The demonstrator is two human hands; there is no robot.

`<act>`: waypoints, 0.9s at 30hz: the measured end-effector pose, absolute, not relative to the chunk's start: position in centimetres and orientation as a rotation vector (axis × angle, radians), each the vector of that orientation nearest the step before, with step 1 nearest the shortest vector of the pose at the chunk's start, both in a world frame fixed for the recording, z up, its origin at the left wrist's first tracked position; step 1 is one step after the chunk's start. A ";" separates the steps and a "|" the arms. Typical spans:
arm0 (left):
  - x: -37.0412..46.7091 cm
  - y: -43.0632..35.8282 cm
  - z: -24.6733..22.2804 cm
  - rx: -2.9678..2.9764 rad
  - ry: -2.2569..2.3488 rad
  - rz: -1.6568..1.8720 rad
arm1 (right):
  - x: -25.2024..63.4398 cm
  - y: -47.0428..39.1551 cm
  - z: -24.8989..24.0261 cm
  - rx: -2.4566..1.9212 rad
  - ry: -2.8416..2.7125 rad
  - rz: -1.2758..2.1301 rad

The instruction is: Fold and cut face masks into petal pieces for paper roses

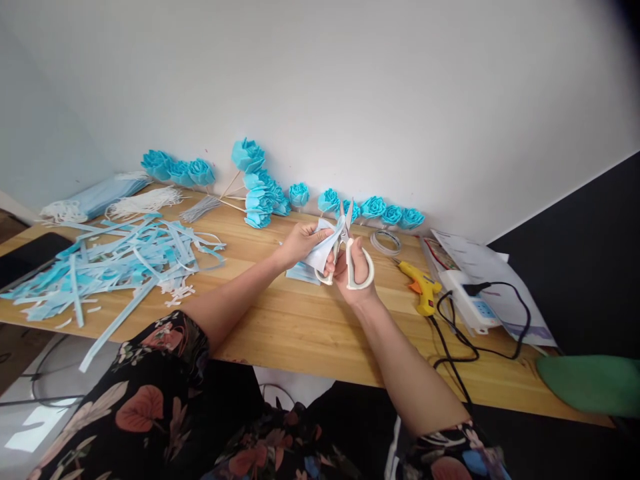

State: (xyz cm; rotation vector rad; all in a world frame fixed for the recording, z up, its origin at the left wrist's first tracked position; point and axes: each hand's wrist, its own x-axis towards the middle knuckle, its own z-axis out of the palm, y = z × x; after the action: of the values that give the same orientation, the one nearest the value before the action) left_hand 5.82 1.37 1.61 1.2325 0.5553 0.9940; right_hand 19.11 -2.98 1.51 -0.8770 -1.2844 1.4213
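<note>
My left hand point(299, 244) pinches a folded pale blue and white sheet point(320, 255) above the middle of the wooden table point(300, 327). My right hand point(356, 272) has its fingers through the white handles of the scissors point(371, 270). The scissor blades point up and away and stand apart, against the sheet's right edge. Below the hands, another light blue piece point(303, 273) lies on the table. Blue flowers point(299, 194) stand in a row along the wall behind the hands.
Left: a heap of blue strips point(125, 257), stacked masks point(107, 193), white cords point(147, 201), thin wires point(200, 208), a black phone point(33, 259). Right: a tape roll point(386, 243), yellow glue gun point(421, 287), power strip point(467, 303) with black cables, papers point(493, 280), a green object point(590, 383).
</note>
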 end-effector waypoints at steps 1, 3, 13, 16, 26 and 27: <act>5.8 1.5 1.6 1.222 0.577 1.005 | 19.1 -3.0 1.6 -0.847 -1.236 1.435; 5.7 1.9 1.4 1.198 0.657 1.068 | 19.1 -3.0 1.6 -0.767 -1.124 1.474; 4.5 4.8 0.3 0.971 0.805 1.409 | 20.3 -1.6 1.5 -0.783 -1.123 1.258; 4.2 5.1 0.5 0.931 0.796 1.446 | 21.8 -0.6 1.7 -0.977 -1.140 1.076; 4.4 4.6 1.0 0.925 0.777 1.431 | 29.7 -2.9 2.5 -2.124 -2.222 0.072; 4.4 4.5 1.0 0.942 0.778 1.416 | 30.3 -3.4 2.8 -2.154 -2.290 0.062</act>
State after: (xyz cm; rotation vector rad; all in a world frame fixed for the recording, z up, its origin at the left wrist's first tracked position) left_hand 4.42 4.52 1.05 0.9415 0.7780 1.4159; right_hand 30.26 -3.41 2.76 -2.1539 -2.2899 0.0620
